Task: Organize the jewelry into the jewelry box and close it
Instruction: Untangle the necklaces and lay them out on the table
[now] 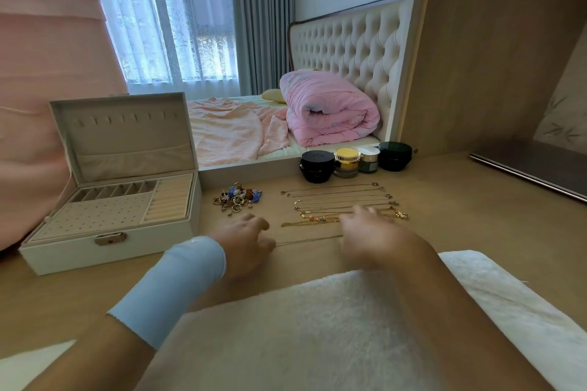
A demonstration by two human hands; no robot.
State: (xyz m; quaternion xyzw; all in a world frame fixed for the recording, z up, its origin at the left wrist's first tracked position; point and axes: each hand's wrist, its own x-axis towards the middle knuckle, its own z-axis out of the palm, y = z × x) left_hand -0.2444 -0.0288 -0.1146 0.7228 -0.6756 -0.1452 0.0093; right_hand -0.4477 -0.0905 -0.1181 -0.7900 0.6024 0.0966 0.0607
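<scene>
Fingers (pixel 266 243) of the left hand (pixel 247 240) are curled at the left end of a thin gold chain necklace (pixel 308 240) lying on the light wooden table (pixel 444 216); whether it is pinched cannot be told. The right hand (pixel 371 232) is blurred over the other end, its fingers unreadable. Both ends should be lifted together, so the chain is held straight and clear of the neighbouring gold necklaces (pixel 336 200), then carried to the hooks in the raised lid of the open white jewelry box (pixel 111 252), well apart to the left.
</scene>
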